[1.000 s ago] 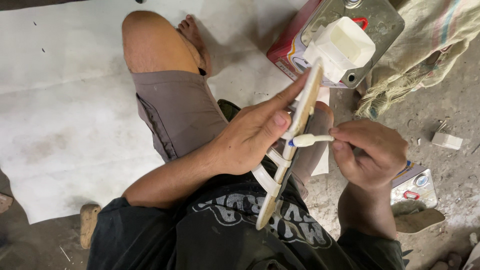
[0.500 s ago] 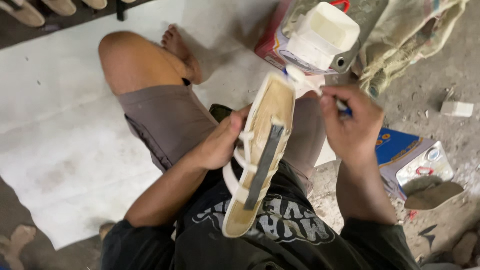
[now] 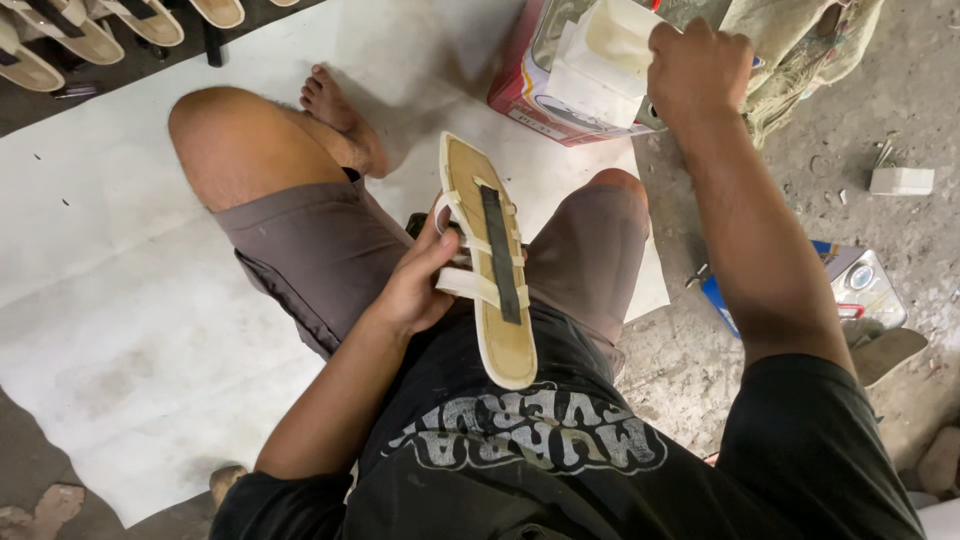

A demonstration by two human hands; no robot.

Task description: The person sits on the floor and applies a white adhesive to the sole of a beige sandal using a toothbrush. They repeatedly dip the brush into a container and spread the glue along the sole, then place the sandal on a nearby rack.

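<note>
The left hand point(image 3: 415, 290) grips a cream strappy sandal upper on its tan, dark-striped insole point(image 3: 490, 265), sole side up over the lap. The right hand point(image 3: 697, 70), fist closed on something hidden, reaches into the white plastic glue tub point(image 3: 600, 60), seemingly reloading; spreading adhesive needs steady aim.

Left hand point(image 3: 420, 285) grips a cream strapped sandal point(image 3: 490, 265) by its straps, underside up, showing a tan sole with a dark strip down its middle, held over the lap between the knees. Right hand point(image 3: 700, 70), closed, reaches forward well beyond the sandal to a white plastic container point(image 3: 605, 60) resting in a red box point(image 3: 520, 95). A blue tin point(image 3: 850, 285) lies on the grey floor right of the right forearm; more sandals point(image 3: 90, 30) lie far beyond the left hand.
</note>
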